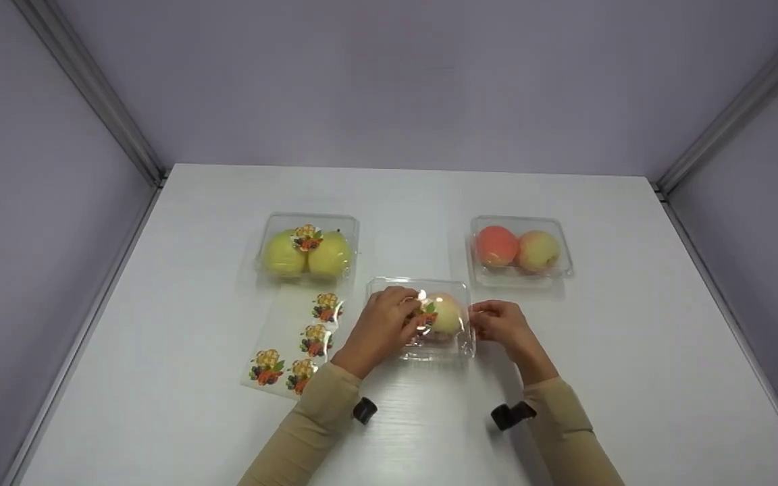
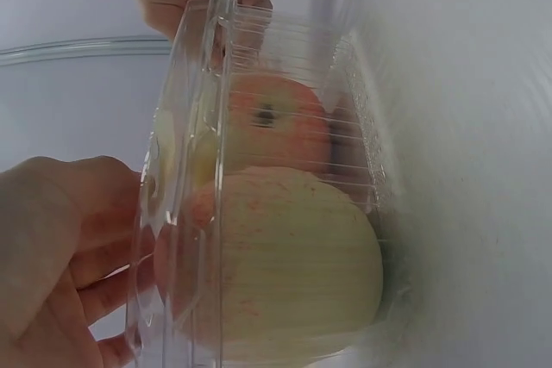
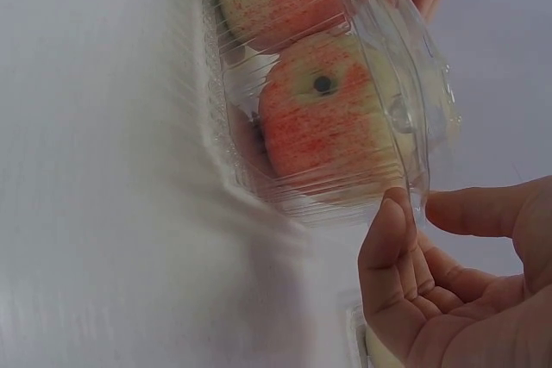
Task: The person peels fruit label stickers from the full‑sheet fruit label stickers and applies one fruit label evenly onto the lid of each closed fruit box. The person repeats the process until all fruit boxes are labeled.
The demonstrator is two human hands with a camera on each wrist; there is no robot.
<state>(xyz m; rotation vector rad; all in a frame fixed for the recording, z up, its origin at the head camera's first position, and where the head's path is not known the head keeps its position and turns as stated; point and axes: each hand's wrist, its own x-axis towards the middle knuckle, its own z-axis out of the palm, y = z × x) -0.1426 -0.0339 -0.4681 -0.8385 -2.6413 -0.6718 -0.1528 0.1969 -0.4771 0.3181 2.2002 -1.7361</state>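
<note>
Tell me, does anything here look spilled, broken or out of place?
Nothing stands out. Three clear boxes sit upright on the table with their fruit inside: the pear box, the far apple box, and the near box between the left hand and right hand. The sticker sheet lies flat.

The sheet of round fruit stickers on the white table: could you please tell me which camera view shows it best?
The head view: the clear sheet of round fruit stickers lies in full sight beside the left hand, four stickers on it. Neither wrist view shows it; both show only the clear plastic box of apples.
</note>
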